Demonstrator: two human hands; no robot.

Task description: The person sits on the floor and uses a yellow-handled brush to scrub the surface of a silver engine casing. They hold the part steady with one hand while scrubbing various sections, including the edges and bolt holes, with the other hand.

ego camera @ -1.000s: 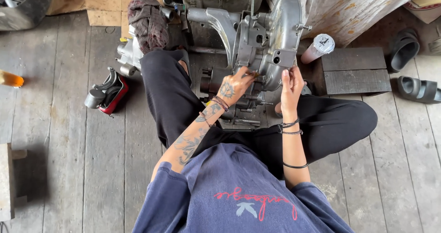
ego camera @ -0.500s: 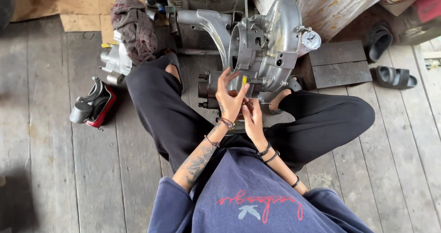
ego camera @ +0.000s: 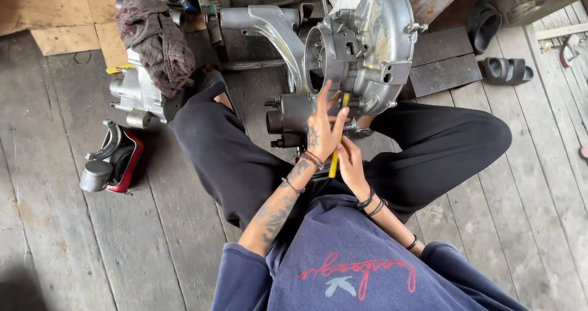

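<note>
Plank floor (ego camera: 92, 237) fills the frame; a person sits cross-legged at centre, so the work rests within arm's reach between the knees. Silver engine casing (ego camera: 361, 47), upper centre, stands upright on the floor against the shins, its open side turned toward the person. Checked rag (ego camera: 156, 38) draped over a grey metal part (ego camera: 135, 93), upper left. Red-and-black part (ego camera: 116, 161) at left. Dark sandals (ego camera: 505, 69), upper right. Left hand (ego camera: 323, 130), fingers spread and released, steadies a yellow rod (ego camera: 336, 148) at frame centre; right hand (ego camera: 351, 164), fingers clenched on the rod's lower end, angles it up toward the casing.
</note>
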